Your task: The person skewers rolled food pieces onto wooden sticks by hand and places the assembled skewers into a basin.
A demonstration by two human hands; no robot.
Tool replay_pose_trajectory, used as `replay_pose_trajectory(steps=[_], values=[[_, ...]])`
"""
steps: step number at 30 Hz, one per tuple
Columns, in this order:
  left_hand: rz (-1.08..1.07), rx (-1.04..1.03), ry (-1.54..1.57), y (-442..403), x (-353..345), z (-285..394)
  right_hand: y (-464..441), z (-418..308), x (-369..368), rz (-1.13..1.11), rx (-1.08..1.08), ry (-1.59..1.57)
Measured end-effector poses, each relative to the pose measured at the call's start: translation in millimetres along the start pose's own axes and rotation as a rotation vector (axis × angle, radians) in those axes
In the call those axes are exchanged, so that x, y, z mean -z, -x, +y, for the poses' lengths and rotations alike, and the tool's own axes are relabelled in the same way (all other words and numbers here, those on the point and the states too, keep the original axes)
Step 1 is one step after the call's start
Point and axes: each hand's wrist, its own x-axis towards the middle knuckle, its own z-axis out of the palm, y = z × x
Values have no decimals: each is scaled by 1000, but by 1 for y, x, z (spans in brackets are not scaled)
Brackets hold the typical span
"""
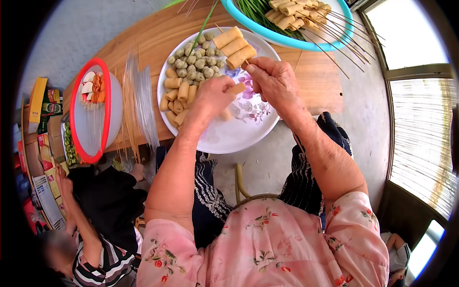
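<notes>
My right hand [276, 82] is closed on a thin wooden skewer that bears three golden tofu-skin rolls [234, 47], over the far side of a white plate. Beside it, my left hand [213, 97] pinches another pale roll [236, 88]; part of that roll is hidden by the fingers. Both hands are above the flower-printed white plate [239, 136]. On the plate's left half lie a heap of greenish-grey balls [193, 62] and, nearer to me, a pile of loose rolls [180, 95].
A turquoise-rimmed basin [267, 34] at the far right holds greens and filled skewers [330, 28]. Left on the wooden table [315, 81] are bare skewers [129, 95], clear plastic sleeves [146, 100] and a red-rimmed bowl [108, 119]. Another person [103, 239] sits at lower left.
</notes>
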Motion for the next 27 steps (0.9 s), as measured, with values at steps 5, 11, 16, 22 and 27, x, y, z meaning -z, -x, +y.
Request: replay_pose_trajectory(steps=[5,11,16,22,27], values=[[304,57,820,7,44,-8,2,-4,2,-74,-6,64],[408,93,1178,7,62,-18,7,6,-5,-231,148,158],[401,113,1252,9,66,-13,6,9,-7,-256,147,202],[425,107,1184,10,63,-9,7,11,-9,-240,148,199],[398,82,1156,13,61,-2,11,6,-12,-207,112,190]])
